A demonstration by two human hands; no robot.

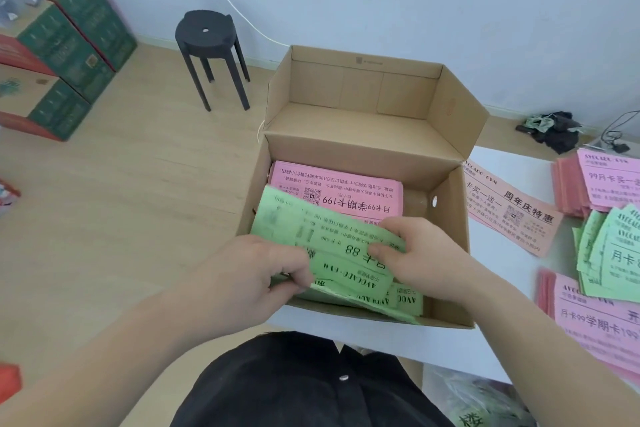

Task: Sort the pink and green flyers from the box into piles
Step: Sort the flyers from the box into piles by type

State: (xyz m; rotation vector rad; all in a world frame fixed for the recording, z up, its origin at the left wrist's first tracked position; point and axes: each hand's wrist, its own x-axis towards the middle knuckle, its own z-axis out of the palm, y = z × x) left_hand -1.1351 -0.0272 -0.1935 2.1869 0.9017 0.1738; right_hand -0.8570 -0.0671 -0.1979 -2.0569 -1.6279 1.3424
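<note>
— What's in the cardboard box (450, 218) on the counter (450, 347)?
— Pink flyers (346, 191) at the back, green flyers (332, 246) in front; left hand (256, 274) and right hand (415, 253) both pinch the green bunch.

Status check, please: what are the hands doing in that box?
Left hand and right hand both grip green flyers in the box. Pink flyers lie behind. Green pile and pink pile on table, right. Nothing blocks.

A black garment (294, 388), softly creased, carries one small pale round button (343, 377) near its middle. The left hand (249, 274), right hand (419, 253) and forearms are bare.
</note>
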